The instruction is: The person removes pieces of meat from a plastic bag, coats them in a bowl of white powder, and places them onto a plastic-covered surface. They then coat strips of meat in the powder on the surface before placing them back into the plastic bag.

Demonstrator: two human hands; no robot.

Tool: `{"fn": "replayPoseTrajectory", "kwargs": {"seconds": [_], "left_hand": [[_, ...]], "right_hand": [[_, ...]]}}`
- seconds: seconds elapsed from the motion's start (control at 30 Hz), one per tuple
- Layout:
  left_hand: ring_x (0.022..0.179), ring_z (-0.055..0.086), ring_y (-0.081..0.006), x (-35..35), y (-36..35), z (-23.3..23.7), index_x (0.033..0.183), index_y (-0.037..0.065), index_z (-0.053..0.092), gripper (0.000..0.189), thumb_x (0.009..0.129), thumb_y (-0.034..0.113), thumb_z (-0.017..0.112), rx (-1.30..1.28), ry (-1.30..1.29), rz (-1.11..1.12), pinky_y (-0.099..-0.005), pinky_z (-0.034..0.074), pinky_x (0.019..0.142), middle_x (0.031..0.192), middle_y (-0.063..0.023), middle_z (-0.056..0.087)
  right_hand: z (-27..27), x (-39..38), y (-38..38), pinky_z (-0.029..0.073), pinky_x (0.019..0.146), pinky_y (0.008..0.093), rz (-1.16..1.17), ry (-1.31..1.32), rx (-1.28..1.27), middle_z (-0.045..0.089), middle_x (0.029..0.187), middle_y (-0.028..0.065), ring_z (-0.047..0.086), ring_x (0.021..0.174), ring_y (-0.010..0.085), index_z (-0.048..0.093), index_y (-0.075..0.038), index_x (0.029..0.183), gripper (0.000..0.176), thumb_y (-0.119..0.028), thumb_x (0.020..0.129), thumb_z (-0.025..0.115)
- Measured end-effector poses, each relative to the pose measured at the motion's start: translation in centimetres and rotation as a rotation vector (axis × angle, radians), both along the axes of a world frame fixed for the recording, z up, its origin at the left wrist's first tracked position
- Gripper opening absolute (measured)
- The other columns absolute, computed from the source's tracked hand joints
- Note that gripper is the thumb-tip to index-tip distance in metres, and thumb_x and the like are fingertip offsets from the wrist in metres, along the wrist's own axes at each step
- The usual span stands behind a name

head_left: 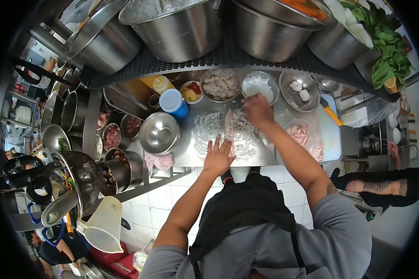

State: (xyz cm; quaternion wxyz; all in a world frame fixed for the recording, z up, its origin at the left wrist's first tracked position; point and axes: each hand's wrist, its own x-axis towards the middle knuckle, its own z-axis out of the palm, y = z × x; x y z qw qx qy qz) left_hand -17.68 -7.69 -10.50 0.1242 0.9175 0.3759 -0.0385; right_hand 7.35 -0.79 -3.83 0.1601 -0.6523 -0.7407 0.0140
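My left hand (219, 156) lies with its fingers spread on the floured steel worktop (184, 137). Its fingertips touch the lower part of a long pale pink strip, apparently raw meat (229, 124), dusted with white powder. My right hand (258, 110) is blurred by motion over the near rim of a steel bowl of white powder (257, 85); its fingers are not clear. Left of that stands a bowl of pale, wet-looking chunks (220, 85). To the right, another steel bowl (299, 91) holds two white-coated lumps. More raw pink pieces (299, 134) lie on a white cutting board (330, 139).
A yellow-handled knife (333, 115) rests at the board's edge. Blue-lidded tub (174, 103), stacked steel bowls (159, 133) and a pink cloth (158, 160) stand left. Large steel pots (174, 32) fill the shelf above. Another person's tattooed arm (381, 187) is at right.
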Motion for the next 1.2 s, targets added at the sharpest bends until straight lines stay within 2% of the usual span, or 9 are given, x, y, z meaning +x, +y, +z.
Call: {"fn": "replayPoseTrajectory", "kwargs": {"seconds": [0.03,0.2,0.4,0.6,0.8,1.0,1.03,1.13,1.2], "left_hand": [[0.148,0.024,-0.0359,0.0,-0.2,0.5,0.151,0.006,0.037,0.068,0.099,0.049,0.047,0.005,-0.004,-0.011,-0.0570,0.016,0.119,0.153,-0.0122,0.042],[0.147,0.025,-0.0364,-0.3,-0.6,0.4,0.149,0.006,0.041,0.064,0.097,0.043,0.052,-0.016,-0.037,0.009,-0.0557,0.017,0.119,0.151,-0.0132,0.044],[0.141,0.033,-0.0385,-2.8,-0.7,0.4,0.138,0.002,0.052,0.053,0.093,0.031,0.059,0.047,-0.224,0.187,-0.0546,0.023,0.116,0.143,-0.0167,0.051],[0.137,0.038,-0.0397,-5.0,-1.4,0.3,0.133,0.001,0.055,0.050,0.089,0.023,0.062,0.076,-0.331,0.284,-0.0541,0.027,0.112,0.138,-0.0191,0.054],[0.133,0.042,-0.0395,-5.4,-1.7,0.4,0.129,0.002,0.058,0.047,0.086,0.018,0.064,0.096,-0.412,0.280,-0.0516,0.031,0.110,0.134,-0.0189,0.056],[0.131,0.044,-0.0389,-4.7,-2.7,0.1,0.130,0.002,0.057,0.048,0.085,0.017,0.065,0.062,-0.415,0.218,-0.0503,0.033,0.109,0.133,-0.0189,0.057],[0.130,0.044,-0.0390,-4.5,-2.8,0.0,0.130,0.002,0.057,0.048,0.085,0.017,0.065,0.066,-0.407,0.199,-0.0500,0.033,0.108,0.132,-0.0192,0.057],[0.130,0.044,-0.0392,-3.7,-3.4,0.0,0.131,0.002,0.056,0.050,0.085,0.017,0.066,0.066,-0.397,0.147,-0.0502,0.033,0.108,0.134,-0.0187,0.056],[0.138,0.036,-0.0397,-3.3,-3.6,-0.7,0.140,0.003,0.050,0.057,0.090,0.029,0.063,0.053,-0.297,0.107,-0.0549,0.026,0.113,0.141,-0.0171,0.051]], "right_hand": [[0.4,1.3,1.3,0.044,0.095,0.0448,-0.115,-0.018,-0.014,0.069,0.102,0.0098,0.058,0.105,0.0300,0.074,-0.004,0.099,0.025,-0.013,0.083,0.057],[-0.8,5.5,4.4,0.046,0.096,0.0407,-0.206,-0.339,-0.384,0.072,0.101,0.0141,0.062,0.110,0.0318,0.074,-0.004,0.094,0.019,-0.011,0.083,0.060],[-2.1,6.6,5.2,0.053,0.088,0.0430,-0.201,-0.253,-0.355,0.072,0.102,0.0172,0.069,0.098,0.0332,0.074,-0.003,0.096,0.020,-0.011,0.081,0.064],[1.0,3.6,1.9,0.054,0.085,0.0385,-0.165,0.527,-0.332,0.073,0.096,0.0167,0.070,0.094,0.0311,0.074,-0.004,0.092,0.015,-0.012,0.081,0.068],[-4.0,-5.1,-5.1,0.053,0.086,0.0427,-0.048,0.673,-0.396,0.072,0.096,0.0180,0.068,0.093,0.0364,0.073,-0.002,0.091,0.016,-0.013,0.082,0.066],[-7.3,-7.8,-9.2,0.049,0.088,0.0404,0.207,0.309,-0.219,0.070,0.103,0.0109,0.059,0.102,0.0334,0.074,-0.005,0.090,0.016,-0.016,0.081,0.068],[-7.3,-7.8,-9.5,0.046,0.092,0.0403,0.197,0.335,-0.120,0.068,0.114,0.0082,0.055,0.108,0.0312,0.074,-0.006,0.096,0.019,-0.015,0.081,0.067],[-6.5,-7.7,-10.4,0.045,0.093,0.0456,0.275,0.136,-0.079,0.066,0.117,0.0084,0.055,0.108,0.0320,0.072,-0.007,0.106,0.026,-0.014,0.081,0.065],[-6.3,-7.0,-11.0,0.045,0.093,0.0471,0.341,0.171,-0.056,0.066,0.118,0.0083,0.055,0.108,0.0324,0.071,-0.008,0.110,0.030,-0.014,0.081,0.065]]}}
